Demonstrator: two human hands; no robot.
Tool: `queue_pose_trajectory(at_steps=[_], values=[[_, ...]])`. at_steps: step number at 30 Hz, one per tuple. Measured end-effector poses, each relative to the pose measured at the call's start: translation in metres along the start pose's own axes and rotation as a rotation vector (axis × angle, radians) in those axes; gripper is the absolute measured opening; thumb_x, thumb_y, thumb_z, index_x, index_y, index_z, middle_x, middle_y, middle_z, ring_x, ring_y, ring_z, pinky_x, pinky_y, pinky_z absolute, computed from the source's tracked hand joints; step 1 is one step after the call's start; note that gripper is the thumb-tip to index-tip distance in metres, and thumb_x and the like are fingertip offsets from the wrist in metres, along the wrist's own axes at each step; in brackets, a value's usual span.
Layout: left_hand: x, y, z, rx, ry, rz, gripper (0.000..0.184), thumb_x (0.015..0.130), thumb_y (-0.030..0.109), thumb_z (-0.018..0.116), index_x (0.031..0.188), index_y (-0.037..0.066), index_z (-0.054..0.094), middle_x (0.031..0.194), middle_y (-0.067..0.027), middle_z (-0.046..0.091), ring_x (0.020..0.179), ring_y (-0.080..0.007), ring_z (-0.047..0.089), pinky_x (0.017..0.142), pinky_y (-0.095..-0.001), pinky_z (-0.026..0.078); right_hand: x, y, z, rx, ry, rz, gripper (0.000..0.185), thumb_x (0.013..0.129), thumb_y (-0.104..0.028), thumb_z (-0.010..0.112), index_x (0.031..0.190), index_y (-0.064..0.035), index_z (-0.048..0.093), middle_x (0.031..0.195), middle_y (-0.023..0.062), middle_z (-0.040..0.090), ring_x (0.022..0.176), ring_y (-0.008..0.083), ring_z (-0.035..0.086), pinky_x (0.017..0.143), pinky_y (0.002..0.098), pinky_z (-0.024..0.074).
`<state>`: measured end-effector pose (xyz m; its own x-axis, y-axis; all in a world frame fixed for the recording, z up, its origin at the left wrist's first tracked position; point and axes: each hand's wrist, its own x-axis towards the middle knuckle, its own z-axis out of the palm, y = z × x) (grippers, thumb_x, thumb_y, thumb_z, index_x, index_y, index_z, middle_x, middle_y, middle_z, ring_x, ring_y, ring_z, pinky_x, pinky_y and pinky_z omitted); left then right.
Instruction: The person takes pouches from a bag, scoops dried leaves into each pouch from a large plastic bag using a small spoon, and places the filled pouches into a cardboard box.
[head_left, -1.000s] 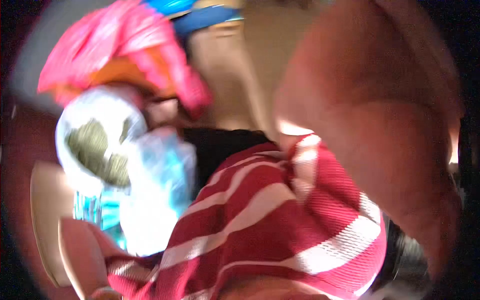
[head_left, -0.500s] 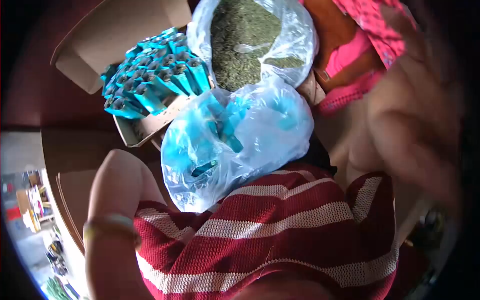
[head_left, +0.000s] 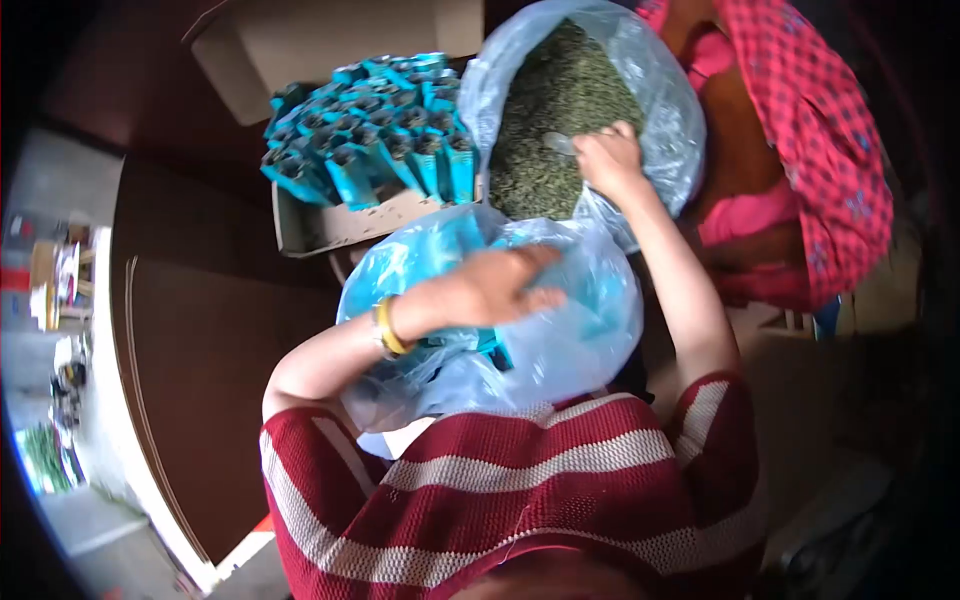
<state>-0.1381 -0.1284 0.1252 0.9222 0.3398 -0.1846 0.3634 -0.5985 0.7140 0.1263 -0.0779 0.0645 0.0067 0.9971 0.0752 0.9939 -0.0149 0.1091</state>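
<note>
The clear spoon (head_left: 558, 143), inside the open bag (head_left: 682, 140) of crushed leaves (head_left: 550, 90) and pinched in the right hand's (head_left: 612, 168) nearly closed fingers, seems best kept level, while on that bag's near side the left hand (head_left: 485, 290), blurred, part-open and apparently empty, hovers above a packet-filled plastic bag (head_left: 600, 335).

**Clear scoop (head_left: 558, 143) over green flakes (head_left: 540, 110)**

We see the small scoop in our right hand (head_left: 608, 158), angled across coarse, dry flakes that fill a wide-open plastic bag (head_left: 680, 130). Nearer us, a crumpled translucent bag (head_left: 590, 340) holds turquoise pieces (head_left: 440, 235) beneath our blurred left hand (head_left: 495, 288); we cannot tell whether they touch. Just beside the flakes, upright turquoise packets (head_left: 350, 180), open-topped with dark contents, crowd a cardboard box (head_left: 300, 235).
</note>
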Motion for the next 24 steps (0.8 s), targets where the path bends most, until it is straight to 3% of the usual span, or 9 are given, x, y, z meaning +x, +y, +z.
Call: queue_pose_trajectory(at_steps=[4, 6, 9, 11, 12, 14, 15, 18, 24], values=[[-0.001, 0.018, 0.063, -0.161, -0.06, 0.198, 0.062, 0.094, 0.043, 0.055, 0.132, -0.005, 0.047, 0.135, -0.0266, 0.049, 0.12, -0.0384, 0.053, 0.101, -0.0407, 0.044, -0.011, 0.009, 0.004, 0.151, 0.216, -0.025, 0.015, 0.088, -0.02, 0.058, 0.096, -0.0142, 0.069, 0.092, 0.0041, 0.071, 0.094, 0.0237, 0.063, 0.107, 0.0455, 0.0292], [-0.005, 0.031, 0.079, -0.224, -0.068, 0.264, 0.061, 0.096, 0.043, 0.053, 0.132, -0.006, 0.047, 0.136, -0.0283, 0.047, 0.122, -0.0385, 0.051, 0.103, -0.0411, 0.043, -0.018, 0.009, 0.007, 0.183, 0.206, -0.057, 0.015, 0.089, -0.021, 0.058, 0.097, -0.0141, 0.069, 0.093, 0.0037, 0.071, 0.093, 0.0235, 0.063, 0.108, 0.0456, 0.029], [-0.012, 0.036, 0.069, -0.483, -0.007, -0.026, 0.056, 0.096, 0.035, 0.056, 0.133, -0.005, 0.046, 0.127, -0.0249, 0.056, 0.112, -0.0374, 0.058, 0.095, -0.0413, 0.048, -0.018, 0.011, 0.009, 0.229, 0.256, -0.086, 0.015, 0.09, -0.021, 0.058, 0.098, -0.0141, 0.068, 0.093, 0.0029, 0.071, 0.093, 0.0231, 0.063, 0.109, 0.046, 0.0284], [-0.021, 0.026, 0.04, -0.448, 0.032, -0.284, 0.052, 0.096, 0.03, 0.056, 0.133, -0.005, 0.046, 0.112, -0.0198, 0.065, 0.099, -0.0342, 0.065, 0.081, -0.0402, 0.054, -0.02, 0.012, 0.009, 0.262, 0.319, -0.111, 0.014, 0.089, -0.019, 0.058, 0.096, -0.0136, 0.068, 0.092, 0.0031, 0.071, 0.09, 0.0229, 0.064, 0.107, 0.0453, 0.0302], [-0.031, 0.02, 0.038, -0.442, 0.038, -0.296, 0.052, 0.096, 0.03, 0.056, 0.133, -0.005, 0.046, 0.112, -0.0198, 0.065, 0.099, -0.0342, 0.065, 0.081, -0.0402, 0.054, -0.021, 0.012, 0.009, 0.279, 0.355, -0.117, 0.013, 0.088, -0.018, 0.058, 0.095, -0.0133, 0.069, 0.091, 0.0032, 0.071, 0.089, 0.0228, 0.064, 0.107, 0.045, 0.031], [-0.043, 0.012, 0.036, 0.39, 0.358, -0.32, 0.062, 0.091, 0.043, 0.058, 0.131, -0.004, 0.047, 0.102, -0.0145, 0.065, 0.084, -0.0326, 0.067, 0.075, -0.0402, 0.054, -0.021, 0.012, 0.012, 0.289, 0.374, -0.121, 0.013, 0.089, -0.018, 0.058, 0.094, -0.0134, 0.069, 0.091, 0.0032, 0.071, 0.089, 0.0227, 0.064, 0.107, 0.0447, 0.0312], [-0.042, 0.012, 0.039, 0.397, 0.357, -0.326, 0.062, 0.091, 0.043, 0.058, 0.131, -0.004, 0.047, 0.102, -0.0145, 0.065, 0.084, -0.0326, 0.067, 0.075, -0.0402, 0.054, -0.021, 0.012, 0.013, 0.288, 0.386, -0.121, 0.013, 0.089, -0.017, 0.057, 0.094, -0.0135, 0.069, 0.091, 0.0032, 0.071, 0.089, 0.0226, 0.064, 0.107, 0.0445, 0.0314], [-0.03, 0.017, 0.058, 0.507, 0.175, -0.649, 0.076, 0.083, 0.045, 0.065, 0.136, -0.004, 0.039, 0.1, -0.018, 0.064, 0.087, -0.0313, 0.067, 0.074, -0.0419, 0.054, -0.022, 0.01, 0.016, 0.287, 0.404, -0.138, 0.013, 0.089, -0.017, 0.057, 0.094, -0.0136, 0.069, 0.091, 0.0032, 0.071, 0.088, 0.0224, 0.064, 0.106, 0.0439, 0.0317], [-0.013, 0.003, 0.066, 0.362, 0.354, -0.582, 0.087, 0.077, 0.038, 0.071, 0.141, -0.004, 0.03, 0.105, -0.0214, 0.063, 0.093, -0.0341, 0.065, 0.078, -0.0419, 0.053, -0.021, 0.01, 0.016, 0.283, 0.422, -0.142, 0.015, 0.089, -0.017, 0.057, 0.098, -0.0145, 0.069, 0.091, 0.0035, 0.071, 0.088, 0.0221, 0.064, 0.105, 0.0431, 0.0333]])
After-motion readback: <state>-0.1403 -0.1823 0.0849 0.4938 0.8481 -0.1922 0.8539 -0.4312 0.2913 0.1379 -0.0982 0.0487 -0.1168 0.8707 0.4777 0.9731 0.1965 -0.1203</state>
